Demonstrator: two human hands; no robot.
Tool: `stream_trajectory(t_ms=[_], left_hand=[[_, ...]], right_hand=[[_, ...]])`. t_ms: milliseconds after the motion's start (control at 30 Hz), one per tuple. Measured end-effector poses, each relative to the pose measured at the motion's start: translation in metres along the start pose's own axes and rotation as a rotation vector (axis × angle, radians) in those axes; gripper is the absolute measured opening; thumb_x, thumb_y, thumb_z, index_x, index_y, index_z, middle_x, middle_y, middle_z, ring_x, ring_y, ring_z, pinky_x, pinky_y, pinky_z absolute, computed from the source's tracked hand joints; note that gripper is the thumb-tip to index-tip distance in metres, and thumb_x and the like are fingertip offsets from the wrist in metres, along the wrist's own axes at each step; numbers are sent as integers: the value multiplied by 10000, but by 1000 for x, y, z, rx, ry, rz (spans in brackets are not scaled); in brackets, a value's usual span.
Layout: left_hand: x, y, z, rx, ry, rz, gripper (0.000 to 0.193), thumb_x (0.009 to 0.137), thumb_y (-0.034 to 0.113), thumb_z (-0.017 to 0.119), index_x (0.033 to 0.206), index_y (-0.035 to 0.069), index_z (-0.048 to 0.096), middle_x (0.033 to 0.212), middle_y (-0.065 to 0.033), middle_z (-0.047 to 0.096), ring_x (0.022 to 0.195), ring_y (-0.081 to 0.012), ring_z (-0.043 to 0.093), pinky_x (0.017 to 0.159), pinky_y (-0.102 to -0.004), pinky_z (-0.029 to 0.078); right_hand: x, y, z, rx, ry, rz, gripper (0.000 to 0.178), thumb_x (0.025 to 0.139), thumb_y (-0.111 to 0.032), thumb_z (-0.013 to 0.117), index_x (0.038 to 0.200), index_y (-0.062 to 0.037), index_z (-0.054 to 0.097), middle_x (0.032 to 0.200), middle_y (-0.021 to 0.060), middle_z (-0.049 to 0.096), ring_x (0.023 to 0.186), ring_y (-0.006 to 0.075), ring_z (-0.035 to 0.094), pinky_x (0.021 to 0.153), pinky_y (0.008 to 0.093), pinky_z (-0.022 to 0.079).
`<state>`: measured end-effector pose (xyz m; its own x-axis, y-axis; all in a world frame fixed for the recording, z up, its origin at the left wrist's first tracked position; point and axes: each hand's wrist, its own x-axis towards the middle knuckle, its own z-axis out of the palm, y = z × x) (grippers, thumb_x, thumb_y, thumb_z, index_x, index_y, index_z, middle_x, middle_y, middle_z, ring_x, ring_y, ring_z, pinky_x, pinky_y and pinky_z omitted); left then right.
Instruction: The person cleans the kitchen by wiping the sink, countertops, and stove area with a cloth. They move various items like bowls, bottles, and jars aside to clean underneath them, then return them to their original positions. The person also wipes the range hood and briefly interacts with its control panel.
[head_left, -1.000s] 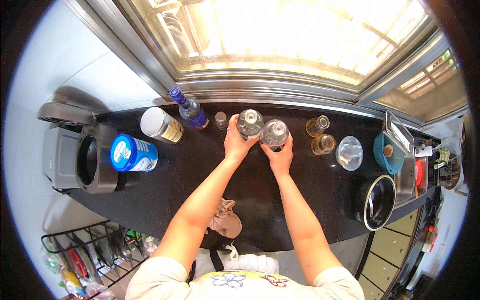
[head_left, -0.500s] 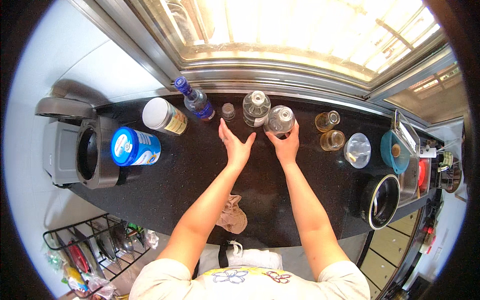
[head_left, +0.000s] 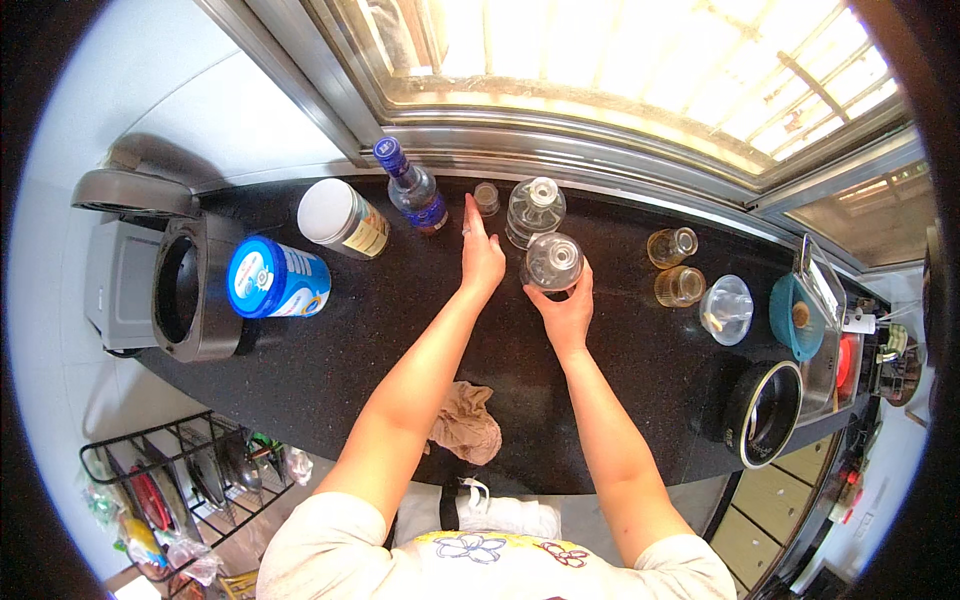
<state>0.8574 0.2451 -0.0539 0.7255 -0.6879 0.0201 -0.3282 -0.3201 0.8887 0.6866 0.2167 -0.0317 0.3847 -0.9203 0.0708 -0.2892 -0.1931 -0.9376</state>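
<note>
My right hand [head_left: 566,318] is closed around the lower part of a clear glass bottle [head_left: 551,262]. A second clear glass bottle [head_left: 537,208] stands just behind it, by the window sill. My left hand [head_left: 483,262] is open, its fingers stretched forward and holding nothing. Its fingertips are close to a small clear glass [head_left: 486,196]; whether they touch cannot be made out. Left of that hand is a blue-capped bottle [head_left: 412,190] with a blue label. A crumpled brown cloth [head_left: 467,425] lies near the counter's front edge, partly behind my left forearm.
On the left of the dark counter [head_left: 330,370] are a white-lidded canister [head_left: 343,220], a blue tin [head_left: 278,278] and a grey bin with raised lid [head_left: 190,290]. On the right stand amber glasses [head_left: 680,286], a clear plastic bowl [head_left: 727,312], a black pot [head_left: 765,413] and a blue-green basket [head_left: 797,318].
My right hand has drawn the held bottle toward me and left, in front of the other bottle. My left hand's thumb has come in closer to its fingers. The view has shifted slightly.
</note>
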Motion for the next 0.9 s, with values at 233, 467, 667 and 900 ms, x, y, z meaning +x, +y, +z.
stream_trajectory(t_ms=[233, 467, 667, 900], left_hand=[[-24, -21, -21, -116, 59, -45, 646, 1019, 158, 498, 1559, -2, 182, 1539, -289, 323, 1402, -407, 382, 1143, -440, 325], [-86, -3, -53, -285, 75, -196, 662, 1032, 400, 527, 1512, 12, 289, 1457, -218, 366, 1235, -289, 510, 1045, -422, 425], [-58, -19, -36, -348, 80, -47, 692, 1014, 400, 574, 1505, 0, 296, 1451, -222, 374, 1269, -320, 489, 1072, -438, 394], [-41, -12, -27, -430, 135, -146, 681, 1030, 445, 523, 1478, -28, 326, 1410, -223, 432, 1286, -306, 483, 1078, -421, 377]], right_hand=[[-25, -18, 36, -87, -35, -65, 933, 623, -167, 925, 1404, -80, 423, 1339, 151, 515, 1233, 339, 548, 1011, 417, 479], [-23, -30, 96, -205, 167, -100, 887, 697, -250, 874, 1429, -112, 393, 1274, 182, 434, 1189, 394, 490, 962, 482, 465], [-16, -14, 94, 247, 122, 22, 783, 703, -79, 790, 1379, -45, 395, 1284, 154, 409, 1199, 322, 481, 991, 441, 482], [57, 6, 43, 187, 25, -57, 888, 837, 84, 574, 1584, -155, 157, 1585, 135, 306, 1453, 313, 328, 1130, 484, 329]])
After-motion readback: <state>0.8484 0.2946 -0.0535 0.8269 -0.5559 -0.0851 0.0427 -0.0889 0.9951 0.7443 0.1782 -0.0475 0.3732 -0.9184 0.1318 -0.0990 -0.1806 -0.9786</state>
